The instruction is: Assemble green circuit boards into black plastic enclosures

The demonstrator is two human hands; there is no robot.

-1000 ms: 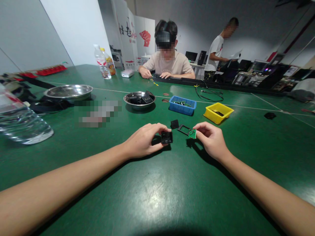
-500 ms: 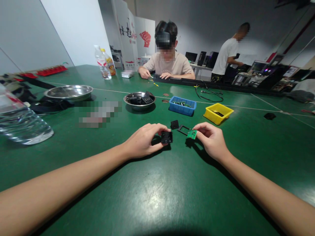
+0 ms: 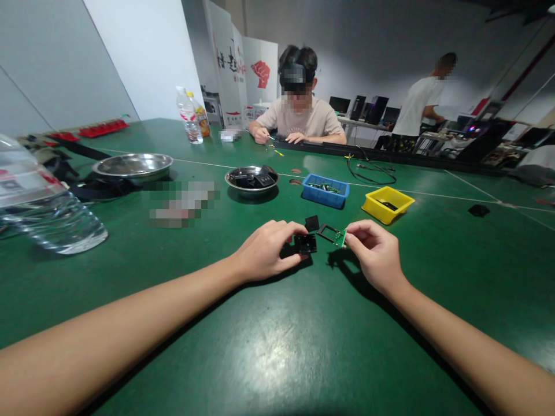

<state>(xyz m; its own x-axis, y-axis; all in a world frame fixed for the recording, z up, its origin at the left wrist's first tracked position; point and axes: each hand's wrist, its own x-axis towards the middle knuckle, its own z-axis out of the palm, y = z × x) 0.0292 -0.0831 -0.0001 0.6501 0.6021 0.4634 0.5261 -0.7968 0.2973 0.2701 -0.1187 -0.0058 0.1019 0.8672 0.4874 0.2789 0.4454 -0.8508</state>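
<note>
**Small black plastic housing (image 3: 306,244) and thin green circuit board (image 3: 341,238), one in each hand**

Beyond the hands, the green tabletop (image 3: 273,323) bears a round steel bowl (image 3: 251,193) of black parts, a rectangular blue plastic bin (image 3: 324,199) of green pieces, and a rectangular yellow plastic bin (image 3: 378,211) with dark pieces inside. Nearer, a flat black square piece (image 3: 311,223) lies just behind the housing; a thin black rectangular frame (image 3: 321,232) is partly screened by the board. The housing, box-like, its hollow interior visible, is gripped between the left hand's (image 3: 271,251) thumb and fingers. The board, tilted, is pinched by its edge in the right hand (image 3: 376,251). The hands are apart; housing and board do not touch.
</note>
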